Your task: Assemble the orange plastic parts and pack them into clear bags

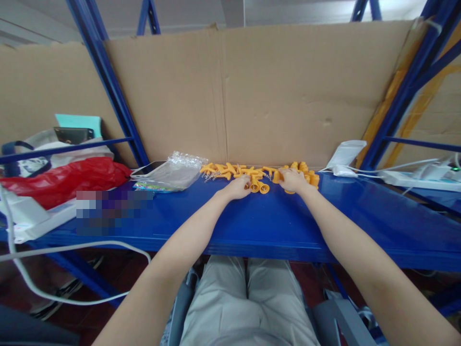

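Blue bench with small orange-yellow parts, two bare hands among them

Backing: a tall brown cardboard panel (309,91), creased, closing off the rear edge.
Surface: blue bench (266,226), glossy, framed by slanting blue rack posts (108,81) at both sides.
Left end: red plastic bag (82,178), crumpled; before it a white power strip (57,218) with plug, and a pale cable (72,302) looping below the bench edge. A pixelated patch hides what lies beside the strip.
Left of centre: clear plastic bag (176,173), flat, bright-coloured along its lower edge, just beside the parts and bounding them on that side.
Right end: second power strip (414,180), white, with leads; nearer the centre, a white packet (347,154) leaning at the cardboard.
Parts: orange-yellow, along the rear centre of the bench. Branched pieces (228,169), heaped loosely at left, with fine metal chains (210,178); cup-like pieces (312,179), clustered at right; flared pieces (264,188), between the hands, round mouths facing forward.
Hands: left hand (238,188), fingers curled at the flared pieces; right hand (292,181), over the cup-like pieces, partly covering them. Whether either is clamped on a piece cannot be told.
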